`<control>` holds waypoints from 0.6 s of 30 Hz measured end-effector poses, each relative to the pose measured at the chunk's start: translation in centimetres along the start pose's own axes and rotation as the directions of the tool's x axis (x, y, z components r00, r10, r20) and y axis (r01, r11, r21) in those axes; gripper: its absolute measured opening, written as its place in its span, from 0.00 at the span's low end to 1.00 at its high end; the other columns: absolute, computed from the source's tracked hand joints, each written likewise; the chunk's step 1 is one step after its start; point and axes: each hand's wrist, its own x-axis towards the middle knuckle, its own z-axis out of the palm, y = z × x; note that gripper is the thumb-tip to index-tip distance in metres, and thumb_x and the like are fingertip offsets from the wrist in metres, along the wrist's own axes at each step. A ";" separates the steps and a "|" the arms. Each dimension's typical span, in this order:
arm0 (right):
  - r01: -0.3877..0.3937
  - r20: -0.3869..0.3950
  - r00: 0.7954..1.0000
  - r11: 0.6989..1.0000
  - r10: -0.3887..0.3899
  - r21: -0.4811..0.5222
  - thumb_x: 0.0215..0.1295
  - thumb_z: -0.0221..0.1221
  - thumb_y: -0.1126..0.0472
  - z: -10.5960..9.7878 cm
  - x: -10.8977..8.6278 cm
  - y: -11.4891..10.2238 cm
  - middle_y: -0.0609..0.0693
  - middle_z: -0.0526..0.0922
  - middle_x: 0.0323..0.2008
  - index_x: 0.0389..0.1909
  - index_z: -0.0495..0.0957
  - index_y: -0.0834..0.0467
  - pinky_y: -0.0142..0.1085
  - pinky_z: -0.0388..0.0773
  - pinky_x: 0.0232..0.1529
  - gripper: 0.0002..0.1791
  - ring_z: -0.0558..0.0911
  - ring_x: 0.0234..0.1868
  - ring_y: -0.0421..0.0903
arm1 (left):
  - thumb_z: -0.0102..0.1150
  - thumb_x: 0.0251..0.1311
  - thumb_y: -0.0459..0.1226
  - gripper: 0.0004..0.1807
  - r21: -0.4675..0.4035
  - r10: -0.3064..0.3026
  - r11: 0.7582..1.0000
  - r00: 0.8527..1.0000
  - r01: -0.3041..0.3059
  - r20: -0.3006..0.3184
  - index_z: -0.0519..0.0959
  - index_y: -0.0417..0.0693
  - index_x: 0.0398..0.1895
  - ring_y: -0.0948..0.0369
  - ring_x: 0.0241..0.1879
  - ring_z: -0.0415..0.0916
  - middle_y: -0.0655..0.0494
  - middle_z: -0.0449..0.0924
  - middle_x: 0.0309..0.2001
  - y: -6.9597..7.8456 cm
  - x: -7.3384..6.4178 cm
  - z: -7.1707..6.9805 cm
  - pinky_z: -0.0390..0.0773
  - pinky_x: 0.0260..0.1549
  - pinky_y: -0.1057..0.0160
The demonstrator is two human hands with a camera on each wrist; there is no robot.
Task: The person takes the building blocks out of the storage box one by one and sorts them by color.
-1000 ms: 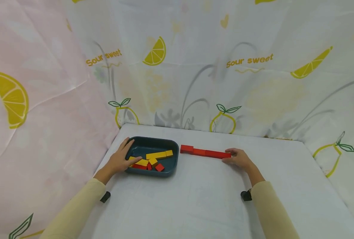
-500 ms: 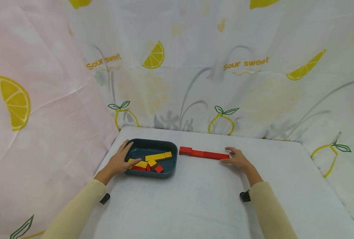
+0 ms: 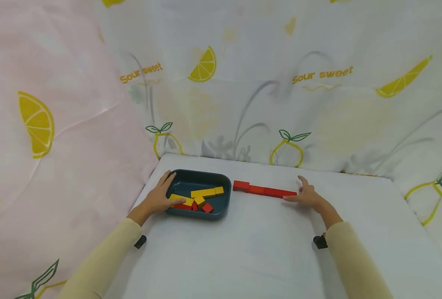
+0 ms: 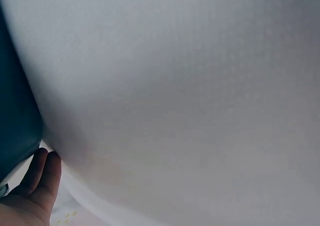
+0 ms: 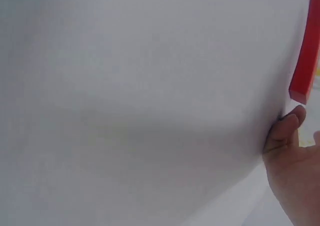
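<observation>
My left hand point(image 3: 159, 198) rests at the left side of a dark blue tray point(image 3: 226, 203), fingers straight at its rim and thumb over the blocks inside. Its fingertips touch the tray's outer wall point(image 4: 17, 105) in the left wrist view. To the right of the tray lies a row of red blocks point(image 3: 257, 190), end to end, the leftmost standing taller. My right hand point(image 3: 310, 196) is beside the row's right end, fingers spread. In the right wrist view the thumb and fingers point(image 5: 286, 131) are apart from the long red block point(image 5: 306, 60).
Yellow blocks point(image 3: 203, 193) and a few red blocks point(image 3: 207, 207) lie loose in the tray. The white table point(image 3: 243, 257) reaches a lemon-print curtain point(image 3: 250, 104) at the back, with a pink one point(image 3: 86, 158) at left.
My right fingers have loosened from the end of the red row and spread apart. The left hand stays on the tray. The head view has shifted slightly.
</observation>
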 end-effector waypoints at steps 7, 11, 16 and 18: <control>0.115 -0.158 0.976 0.974 -0.147 -0.193 0.53 0.67 0.33 -2.2 -1.4 -2.8 0.74 0.50 0.69 0.78 0.32 0.58 0.63 0.72 0.59 0.68 0.67 0.63 0.68 | 0.60 0.52 0.68 0.59 0.013 0.030 0.999 1.000 -0.030 -0.006 0.45 0.55 0.80 0.36 0.67 0.63 0.46 0.35 0.81 0.0 0.4 0.1 0.67 0.59 0.30; 0.209 -0.226 0.925 0.908 -0.304 -0.364 0.59 0.61 0.33 -2.2 -1.8 -5.2 0.71 0.43 0.75 0.80 0.33 0.53 0.69 0.65 0.62 0.62 0.62 0.68 0.72 | 0.54 0.59 0.66 0.53 0.049 0.036 0.998 0.999 -0.035 -0.029 0.47 0.53 0.80 0.35 0.65 0.67 0.45 0.37 0.80 -0.2 0.1 0.3 0.68 0.57 0.30; 0.240 -0.198 0.893 0.800 -0.404 -0.550 0.60 0.57 0.31 -1.1 -1.8 -7.9 0.66 0.37 0.78 0.80 0.37 0.52 0.73 0.56 0.64 0.58 0.56 0.72 0.73 | 0.50 0.64 0.65 0.49 0.057 0.042 0.998 0.999 -0.042 -0.007 0.47 0.51 0.80 0.34 0.64 0.67 0.42 0.36 0.80 -0.1 -0.3 0.1 0.68 0.57 0.30; 0.263 -0.187 0.879 0.775 -0.438 -0.575 0.60 0.56 0.31 -0.7 -1.8 -9.0 0.64 0.36 0.79 0.80 0.39 0.51 0.72 0.56 0.65 0.57 0.56 0.73 0.72 | 0.50 0.64 0.64 0.49 0.052 0.033 0.998 0.999 -0.033 -0.017 0.47 0.52 0.80 0.34 0.64 0.68 0.43 0.36 0.80 0.0 -0.3 -0.1 0.68 0.57 0.29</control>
